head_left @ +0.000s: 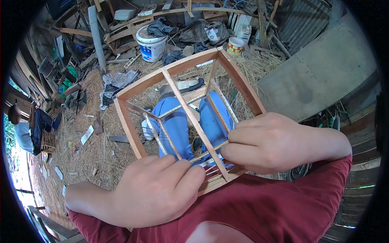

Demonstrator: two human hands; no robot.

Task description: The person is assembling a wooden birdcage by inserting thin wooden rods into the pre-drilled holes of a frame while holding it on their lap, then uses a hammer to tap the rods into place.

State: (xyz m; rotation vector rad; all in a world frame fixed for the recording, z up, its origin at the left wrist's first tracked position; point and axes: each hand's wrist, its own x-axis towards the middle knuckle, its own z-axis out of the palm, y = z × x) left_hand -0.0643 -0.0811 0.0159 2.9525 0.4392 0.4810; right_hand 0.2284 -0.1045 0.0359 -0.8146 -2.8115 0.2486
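Note:
A box-like frame of thin wooden bars [194, 121] is tilted in front of my chest, above my knees. Its wide outer rim faces me, and one slat crosses the opening. Narrower bars form a smaller rectangle deeper inside. My left hand [156, 190] is closed on the near left part of the frame, its fingers curled over the edge. On the near right side, my right hand [263, 143] grips the frame with bent fingers. Both hands hide the bars beneath them. I cannot make out any small thing in either hand.
A handsaw [119, 139] lies on the straw-strewn ground to the left. Beyond the frame stand a white bucket [150, 46] and a small yellow-and-red tub [235, 46], near scrap wood. A large flat sheet [320, 73] is at right. Another person [28, 129] sits far left.

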